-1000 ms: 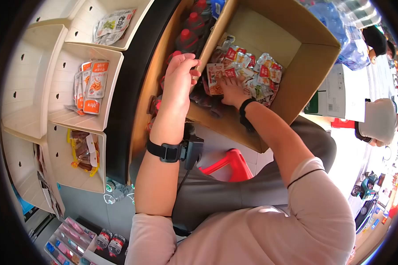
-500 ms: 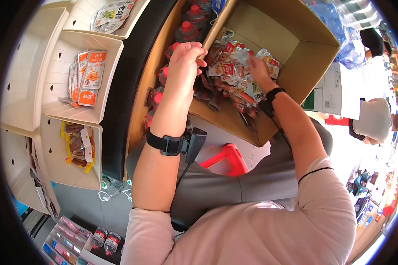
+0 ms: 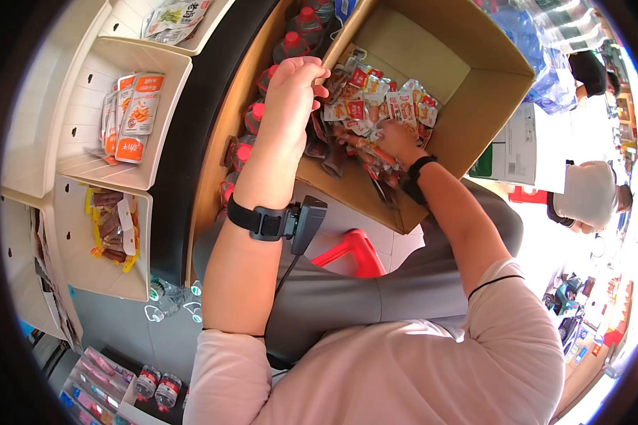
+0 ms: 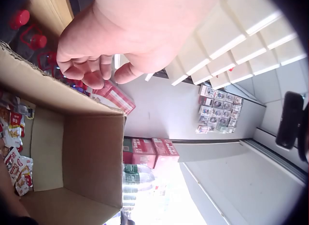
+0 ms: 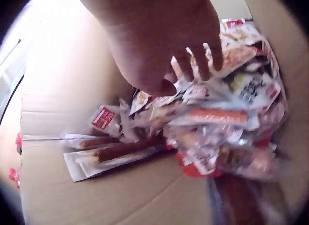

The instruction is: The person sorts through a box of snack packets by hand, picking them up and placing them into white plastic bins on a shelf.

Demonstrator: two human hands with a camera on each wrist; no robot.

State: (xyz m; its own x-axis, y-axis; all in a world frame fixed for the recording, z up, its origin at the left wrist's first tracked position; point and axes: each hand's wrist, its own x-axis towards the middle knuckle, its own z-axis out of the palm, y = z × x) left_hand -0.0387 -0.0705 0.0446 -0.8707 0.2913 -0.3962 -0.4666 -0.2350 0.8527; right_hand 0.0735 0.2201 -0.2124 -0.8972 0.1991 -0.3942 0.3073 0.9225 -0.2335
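Note:
A cardboard box (image 3: pixel 468 106) tilts toward me, with a heap of small snack packets (image 3: pixel 358 106) inside. My right hand (image 3: pixel 398 140) reaches into it, over the packets. In the right wrist view the fingers of that hand (image 5: pixel 166 46) are spread and slightly bent above the heap. Below them lie a clear-wrapped orange stick (image 5: pixel 217 116) and a brown sausage stick (image 5: pixel 125 151) in a clear sleeve. My left hand (image 3: pixel 290 95) hovers at the box's near-left rim, fingers loosely bent with nothing between them, as the left wrist view also shows.
Red-capped bottles (image 3: pixel 290 46) stand between the box and the dark shelf edge (image 3: pixel 191 127). White bins at left hold orange packets (image 3: pixel 140 106) and sausage packs (image 3: pixel 113 227). A red stool (image 3: pixel 358 251) is under the box. Another person (image 3: pixel 588 195) is at far right.
My right hand moved from the near side of the heap to its far side, then back toward the near right. Brown and orange sticks are now uncovered. My left hand shifted slightly up along the rim.

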